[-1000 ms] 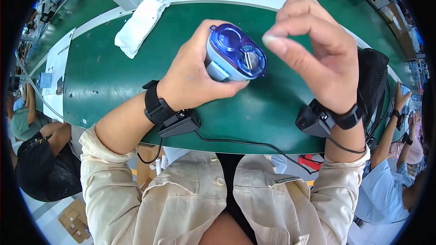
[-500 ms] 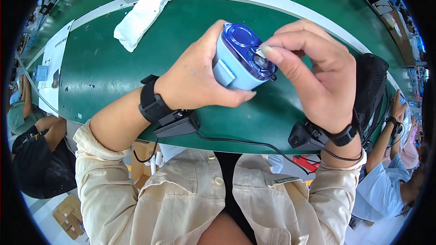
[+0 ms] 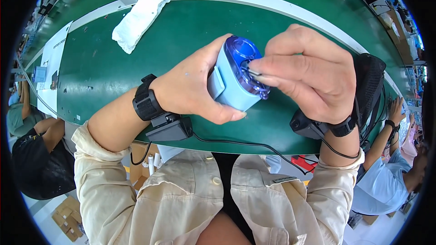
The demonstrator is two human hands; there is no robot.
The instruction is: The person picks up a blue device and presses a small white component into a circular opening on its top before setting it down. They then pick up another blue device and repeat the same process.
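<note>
My left hand is wrapped round a light blue oval container and holds it tilted above the green table. On top of the container is a translucent dark blue lid with a round raised ring. A light blue tab sticks out from its side near my left palm. My right hand has thumb and fingers pinched at the right part of the lid. A small shiny bit shows at the fingertips, but they cover most of it.
A folded white cloth lies at the far left of the green table. A black mesh pouch stands beside my right wrist. A black cable runs along the near edge. Other people sit at both sides.
The container has come slightly nearer and left in my left hand, turning a little. My right fingers have closed lower over the lid, with knuckles turned more over it.
</note>
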